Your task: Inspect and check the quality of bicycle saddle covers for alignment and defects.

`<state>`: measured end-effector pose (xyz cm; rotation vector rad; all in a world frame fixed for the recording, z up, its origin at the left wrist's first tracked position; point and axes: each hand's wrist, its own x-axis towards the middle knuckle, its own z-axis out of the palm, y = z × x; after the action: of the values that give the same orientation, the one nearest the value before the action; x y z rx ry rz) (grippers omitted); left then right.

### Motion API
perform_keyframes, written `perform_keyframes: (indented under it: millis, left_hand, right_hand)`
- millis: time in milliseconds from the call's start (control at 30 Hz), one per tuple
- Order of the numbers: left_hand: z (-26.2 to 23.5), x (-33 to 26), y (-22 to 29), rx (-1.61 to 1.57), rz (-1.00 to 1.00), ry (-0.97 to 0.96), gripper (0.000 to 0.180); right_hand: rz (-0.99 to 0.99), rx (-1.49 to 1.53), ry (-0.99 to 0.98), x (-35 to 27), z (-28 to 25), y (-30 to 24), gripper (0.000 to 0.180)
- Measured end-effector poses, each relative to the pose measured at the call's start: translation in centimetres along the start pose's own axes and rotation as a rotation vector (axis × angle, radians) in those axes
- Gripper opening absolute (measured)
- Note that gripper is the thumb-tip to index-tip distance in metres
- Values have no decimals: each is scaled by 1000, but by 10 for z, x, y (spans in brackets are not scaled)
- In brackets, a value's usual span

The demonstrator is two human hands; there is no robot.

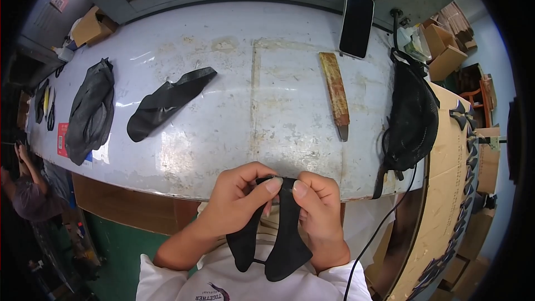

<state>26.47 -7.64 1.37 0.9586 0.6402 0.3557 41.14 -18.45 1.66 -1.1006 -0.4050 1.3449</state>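
A black, limp two-lobed piece (287, 251), its material not clear to me, hangs between my hands at the table's near edge. My left hand (239, 198) pinches its top with thumb and bent fingers. Close beside it, my right hand (319, 203) grips the same top edge, thumb pressed on the front. The two lobes hang down in front of my shirt, joined low down by a thin dark strip. My fingertips behind the piece are partly hidden. Farther off on the table lies a similar flat black piece (167, 103).
On the white table (223, 150) lie a stack of dark pieces (92, 114), a tape-wrapped blade (334, 92) and a phone (356, 24). A black mesh bundle (411, 117) with a cable sits at the right edge, beside cardboard (432, 200). Another person (36, 195) is far left.
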Motion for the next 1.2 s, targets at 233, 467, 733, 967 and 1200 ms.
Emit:
perform_keyframes:
  millis: [233,467,733,967,1200]
  left_hand:
    - [-5,4,6,-240,-87,-149,17]
    - [5,-9,76,-18,-136,-146,13]
    - [7,75,200,1497,1496,72,19]
    - [-97,200,260,1880,1725,604,15]
    - [-103,288,211,1627,1041,652,30]
  right_hand:
    - [-397,-371,-20,11,-2,18,31]
    - [-660,-568,157,3,-17,25,35]
    - [-852,-723,294,-10,-52,46,22]
    - [-926,-843,197,-2,-50,43,16]
    - [-989,-974,180,-2,-55,44,12]
